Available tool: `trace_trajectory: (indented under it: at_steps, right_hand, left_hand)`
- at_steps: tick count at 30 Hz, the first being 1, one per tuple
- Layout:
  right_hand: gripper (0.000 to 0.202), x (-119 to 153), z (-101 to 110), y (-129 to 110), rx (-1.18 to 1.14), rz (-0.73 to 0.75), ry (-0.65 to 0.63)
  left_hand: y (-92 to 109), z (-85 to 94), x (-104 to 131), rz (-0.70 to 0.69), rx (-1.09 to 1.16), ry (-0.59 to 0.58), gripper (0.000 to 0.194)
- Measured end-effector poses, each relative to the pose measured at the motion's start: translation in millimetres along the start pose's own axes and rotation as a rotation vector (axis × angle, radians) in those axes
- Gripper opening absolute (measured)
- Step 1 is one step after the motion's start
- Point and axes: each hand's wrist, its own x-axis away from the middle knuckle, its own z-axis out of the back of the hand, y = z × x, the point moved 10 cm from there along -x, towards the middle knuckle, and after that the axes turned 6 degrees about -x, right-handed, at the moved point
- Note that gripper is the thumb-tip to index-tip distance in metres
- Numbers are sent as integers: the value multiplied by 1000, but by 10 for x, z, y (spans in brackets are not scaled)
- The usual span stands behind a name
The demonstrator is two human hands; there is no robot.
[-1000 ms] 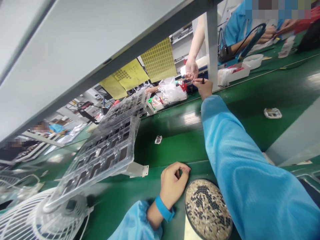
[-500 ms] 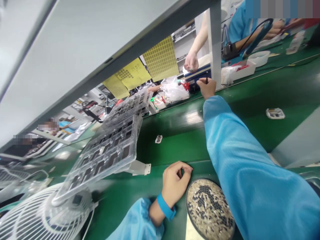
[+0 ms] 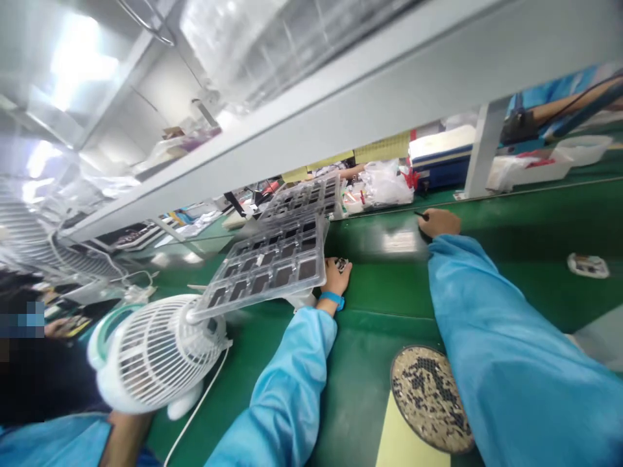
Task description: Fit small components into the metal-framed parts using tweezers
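text: none legible | yellow sheets (image 3: 384, 148): print too blurred

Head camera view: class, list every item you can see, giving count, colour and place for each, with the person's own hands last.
Belt: one, green, running across the bench.
Compartment tray: at least one, clear plastic, tilted on a stand at centre.
Desk fan: one, white, lower left.
Round dish: one, filled with tiny dark and pale parts, bottom centre.
Small part: one, white, on the belt at far right.
Plastic bag: one, clear, behind the belt.
Left hand: on a small part beside the tray.
Right hand: on the belt, holding a thin dark tool.
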Motion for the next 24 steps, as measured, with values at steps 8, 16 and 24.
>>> trace_trajectory:
  at_steps: [8, 16, 24]
  right_hand:
    - [27, 814, 137, -377, 58, 14, -209]
    - [23, 1877, 582, -600, -123, 1, -130]
    - [37, 2627, 1509, -757, -448, 79, 190]
  left_hand:
    - [307, 260, 268, -132, 369, -28, 30]
    - [675, 514, 1329, -387, 681, -164, 43]
    - [323, 521, 1660, -234, 942, -350, 44]
